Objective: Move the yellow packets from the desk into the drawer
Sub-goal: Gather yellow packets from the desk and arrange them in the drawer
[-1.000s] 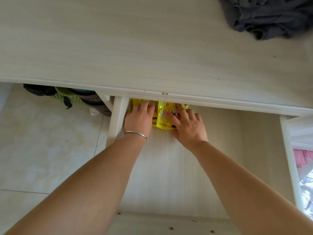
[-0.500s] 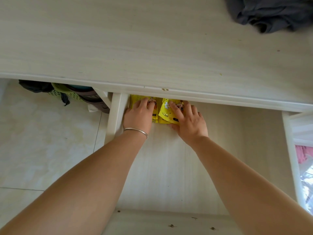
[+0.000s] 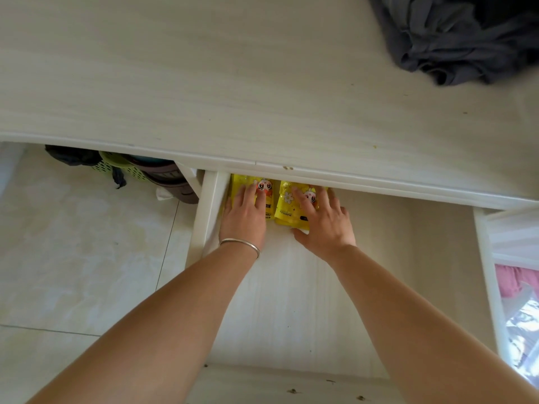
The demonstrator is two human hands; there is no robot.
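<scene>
Two yellow packets with a cartoon face lie side by side at the back left corner of the open drawer [image 3: 291, 301], partly tucked under the desk edge. My left hand [image 3: 245, 217], with a silver bangle at the wrist, lies flat on the left packet [image 3: 267, 186]. My right hand [image 3: 323, 225] lies flat with spread fingers on the right packet [image 3: 287, 205], thumb below its near edge. Neither hand grips. No yellow packet shows on the desk top [image 3: 204, 83].
A crumpled dark grey cloth [image 3: 455, 39] sits at the desk's far right corner. Under the desk on the left are a green basket [image 3: 122, 167] and dark items on the tiled floor. Right of the drawer are a pink cloth [image 3: 513, 281] and a plastic bag [image 3: 525, 330].
The right packet, which overlapped the left one, has been slid right and now lies beside it. Both hands have flattened onto the packets.
</scene>
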